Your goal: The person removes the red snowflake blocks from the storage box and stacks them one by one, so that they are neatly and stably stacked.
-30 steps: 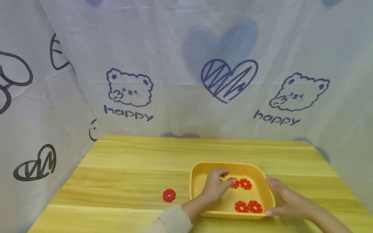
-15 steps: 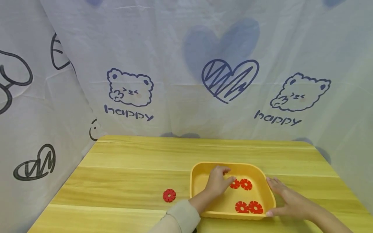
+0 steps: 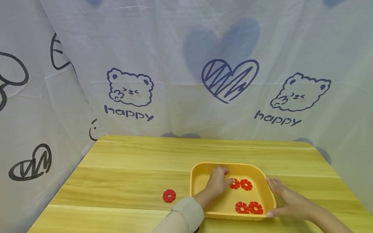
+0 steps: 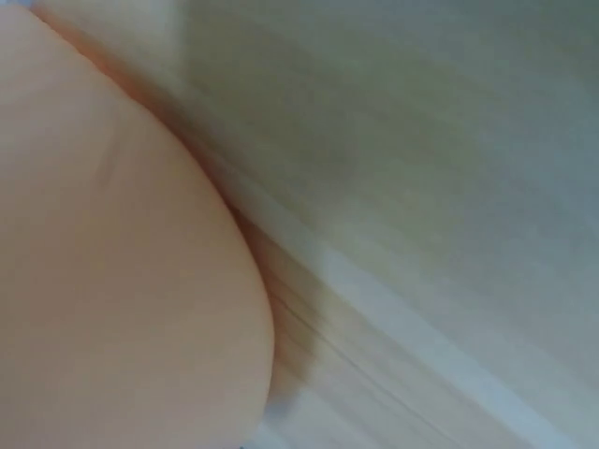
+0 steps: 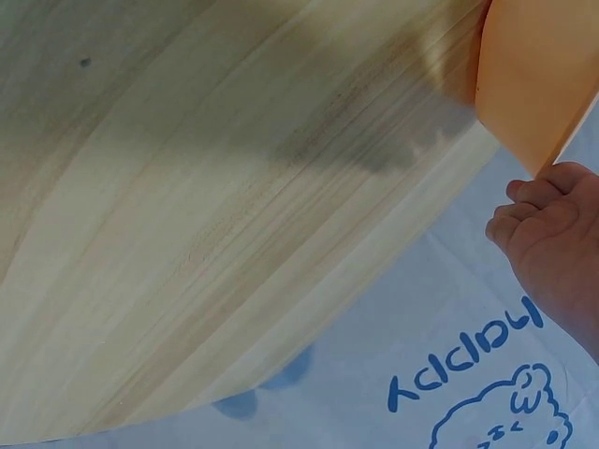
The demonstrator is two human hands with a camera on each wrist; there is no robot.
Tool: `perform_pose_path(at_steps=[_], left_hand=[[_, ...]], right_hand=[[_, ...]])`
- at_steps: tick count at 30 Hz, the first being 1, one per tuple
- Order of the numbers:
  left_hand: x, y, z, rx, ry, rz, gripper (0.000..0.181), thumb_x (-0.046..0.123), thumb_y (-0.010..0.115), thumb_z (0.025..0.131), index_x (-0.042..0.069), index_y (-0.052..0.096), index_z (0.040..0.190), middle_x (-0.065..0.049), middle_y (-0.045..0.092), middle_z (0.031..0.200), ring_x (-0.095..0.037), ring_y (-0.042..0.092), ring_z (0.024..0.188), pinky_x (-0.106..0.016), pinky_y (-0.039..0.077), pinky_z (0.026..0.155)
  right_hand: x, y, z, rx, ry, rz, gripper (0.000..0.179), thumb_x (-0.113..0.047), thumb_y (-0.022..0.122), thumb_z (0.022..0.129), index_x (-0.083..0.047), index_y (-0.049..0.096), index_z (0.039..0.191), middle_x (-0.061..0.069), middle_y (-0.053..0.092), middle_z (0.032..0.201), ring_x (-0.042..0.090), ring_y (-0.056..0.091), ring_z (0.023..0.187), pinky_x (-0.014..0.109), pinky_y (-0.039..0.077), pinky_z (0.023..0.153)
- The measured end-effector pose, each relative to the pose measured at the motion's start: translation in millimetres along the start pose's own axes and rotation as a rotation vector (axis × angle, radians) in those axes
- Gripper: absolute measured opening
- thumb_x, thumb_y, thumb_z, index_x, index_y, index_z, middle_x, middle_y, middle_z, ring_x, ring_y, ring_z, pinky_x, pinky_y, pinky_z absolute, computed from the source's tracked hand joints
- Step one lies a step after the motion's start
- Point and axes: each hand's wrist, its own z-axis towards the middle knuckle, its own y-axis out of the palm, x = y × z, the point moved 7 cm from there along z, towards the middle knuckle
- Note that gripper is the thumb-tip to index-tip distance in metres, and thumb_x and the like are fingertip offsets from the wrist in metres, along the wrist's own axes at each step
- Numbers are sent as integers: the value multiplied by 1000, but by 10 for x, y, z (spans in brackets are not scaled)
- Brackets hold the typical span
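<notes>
Hands at work with red discs, from near to far. The left sleeve (image 3: pixel 190 212), at the near side of the tabletop (image 3: pixel 116 181), has shifted rightward within the last second. It leads to the yellow tray (image 3: pixel 233 216), which lies somewhat nearer the tabletop's right edge than its left. In the tray's near right corner lie two red discs (image 3: pixel 255 207), side by side and in the same place as before. The right hand (image 3: pixel 294 199) likewise keeps its place: its thumb touches that corner and its extended fingers lie along the tray's right wall, apparently steadying it. Left of the tray, toward the tabletop's left edge, a loose red disc (image 3: pixel 169 195) has not moved. Inside the tray, the left hand (image 3: pixel 218 183) has its fingers bent and its thumb held apart, now by the left member of a farther disc pair (image 3: pixel 246 184); whether it grips anything cannot be told. With only arm and thumb slightly altered and the visible discs unmoved, this appears to be a small adjustment within the tray. Beyond the tabletop's far edge hangs a printed cloth (image 3: pixel 175 64).
</notes>
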Motion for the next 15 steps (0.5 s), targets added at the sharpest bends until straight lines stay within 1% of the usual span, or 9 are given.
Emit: perform_pose_path(at_steps=[5,7,9,12,15], left_hand=[[-15,22,17,-29,-27,29,31,11,74,77,-6,67,103,-14,65,99,-23,61,92,-24,53,79],[-16,31,20,-43,-26,44,30,9,74,77,-5,68,102,-14,66,99,-24,62,93,-24,53,80],[-14,37,25,-51,-11,68,27,7,74,76,-5,69,100,-14,68,98,-24,63,93,-24,53,79],[-30,58,31,-59,16,126,22,3,72,75,-3,71,96,-13,70,96,-23,64,93,-23,53,79],[-44,84,36,-65,50,181,17,1,71,75,-1,72,92,-11,70,92,-22,64,88,-22,53,76]], right_hand=[[10,-10,-11,6,-1,7,103,-43,75,70,14,25,139,34,19,146,59,15,129,60,11,97],[10,-14,-14,7,-4,7,103,-43,75,70,14,25,139,34,19,145,59,15,129,60,11,97],[13,-12,-16,2,0,11,103,-42,76,69,14,25,139,34,19,145,59,14,129,61,12,97],[3,-7,-16,-4,-12,12,102,-40,76,70,16,24,138,36,19,144,61,15,127,68,15,95],[-3,0,-16,-10,-15,13,101,-39,76,71,16,24,138,37,19,143,62,15,126,71,17,95]])
